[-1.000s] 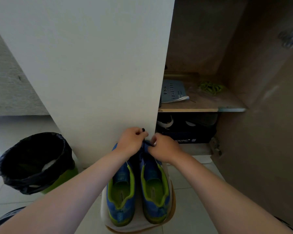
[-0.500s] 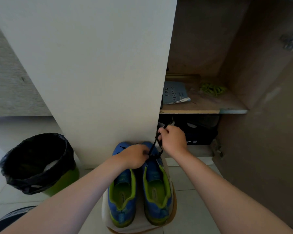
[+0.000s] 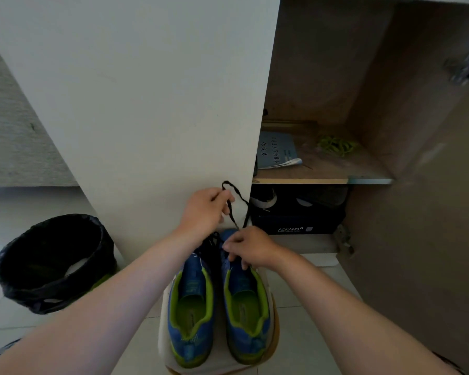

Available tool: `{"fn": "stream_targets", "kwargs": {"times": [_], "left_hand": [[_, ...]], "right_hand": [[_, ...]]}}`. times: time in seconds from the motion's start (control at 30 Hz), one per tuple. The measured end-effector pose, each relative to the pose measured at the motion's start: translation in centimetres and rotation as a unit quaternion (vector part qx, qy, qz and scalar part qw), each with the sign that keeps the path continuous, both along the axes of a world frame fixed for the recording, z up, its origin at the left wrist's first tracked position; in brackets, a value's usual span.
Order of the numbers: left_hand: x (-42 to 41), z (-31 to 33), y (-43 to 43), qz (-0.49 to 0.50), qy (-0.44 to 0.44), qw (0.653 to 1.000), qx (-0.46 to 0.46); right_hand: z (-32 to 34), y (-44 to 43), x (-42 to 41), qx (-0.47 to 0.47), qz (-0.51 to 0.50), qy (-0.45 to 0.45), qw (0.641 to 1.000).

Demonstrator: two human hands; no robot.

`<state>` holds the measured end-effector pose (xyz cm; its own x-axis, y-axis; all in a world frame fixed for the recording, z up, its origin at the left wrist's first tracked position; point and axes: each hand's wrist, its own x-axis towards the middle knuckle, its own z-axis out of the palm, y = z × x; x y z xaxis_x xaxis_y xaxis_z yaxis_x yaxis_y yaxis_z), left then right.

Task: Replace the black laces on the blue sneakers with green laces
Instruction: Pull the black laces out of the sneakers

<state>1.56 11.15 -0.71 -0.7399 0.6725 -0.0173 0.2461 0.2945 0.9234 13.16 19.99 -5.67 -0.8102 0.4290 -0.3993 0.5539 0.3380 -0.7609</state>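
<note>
Right now L hand (image 3: 206,209) is up above the toes of the blue sneakers (image 3: 191,307). Its thumb & fingers are curled, pinching a loop of black lace (image 3: 234,189) that arcs over the knuckles & drops back toward the R sneaker (image 3: 245,307). R hand (image 3: 251,246) sits lower, on the front of that sneaker, w/ fingers curled down close together onto the lacing. Can't tell what exactly they pinch. Both sneakers stand side by side, heels toward the camera, on a white-covered stool (image 3: 163,328), toes at its far edge. Green laces (image 3: 335,144) lie in a heap on the cupboard shelf (image 3: 322,169), toward its back R corner, well apart from the sneakers. A booklet (image 3: 278,154) lies at the shelf's L end. Under the shelf is a dark shoe box (image 3: 295,223). A bin w/ black bag (image 3: 52,261) stands on the floor, L of the stool.
</note>
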Motion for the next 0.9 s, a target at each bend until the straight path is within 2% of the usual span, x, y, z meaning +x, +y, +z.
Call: {"fn": "stream_targets", "kwargs": {"times": [0.07, 0.13, 0.23, 0.3, 0.37, 0.4, 0.53, 0.63, 0.77, 0.9], "left_hand": [[-0.4, 0.7, -0.5, -0.033, -0.022, 0.999, 0.002], [-0.5, 0.3, -0.9, -0.065, -0.021, 0.997, -0.037], [-0.8, -1.1, -1.2, -0.049, -0.012, 0.997, -0.061], [-1.4, -1.7, -1.5, -0.058, 0.078, 0.984, -0.152], [-1.6, -2.2, -1.8, -0.066, 0.210, 0.937, -0.271], [-1.4, -2.5, -1.9, -0.067, 0.250, 0.921, -0.291], [0.3, -3.6, -1.4, -0.156, 0.259, 0.916, -0.262], [1.5, -4.9, -1.2, -0.238, 0.277, 0.886, -0.287], [2.0, -6.4, -1.1, -0.212, 0.303, 0.885, -0.283], [2.1, -7.0, -0.9, -0.168, 0.268, 0.914, -0.255]], "right_hand": [[0.2, 0.2, -0.3, 0.023, -0.030, 0.014, 0.999], [0.2, 0.8, -0.3, 0.060, -0.054, 0.019, 0.997], [0.0, 1.8, 0.1, 0.138, -0.049, -0.005, 0.989], [0.1, 1.8, 0.5, 0.186, -0.020, -0.043, 0.981], [0.3, 1.5, 0.9, 0.206, 0.007, -0.084, 0.975], [0.3, 1.3, 1.1, 0.216, 0.020, -0.107, 0.970], [-0.1, 1.1, 1.3, 0.249, 0.051, -0.179, 0.950], [-0.3, 1.3, 1.3, 0.245, 0.048, -0.156, 0.956], [-0.1, 1.6, 1.9, 0.229, 0.032, -0.134, 0.964], [0.2, 1.6, 2.4, 0.213, 0.012, -0.122, 0.969]]}}
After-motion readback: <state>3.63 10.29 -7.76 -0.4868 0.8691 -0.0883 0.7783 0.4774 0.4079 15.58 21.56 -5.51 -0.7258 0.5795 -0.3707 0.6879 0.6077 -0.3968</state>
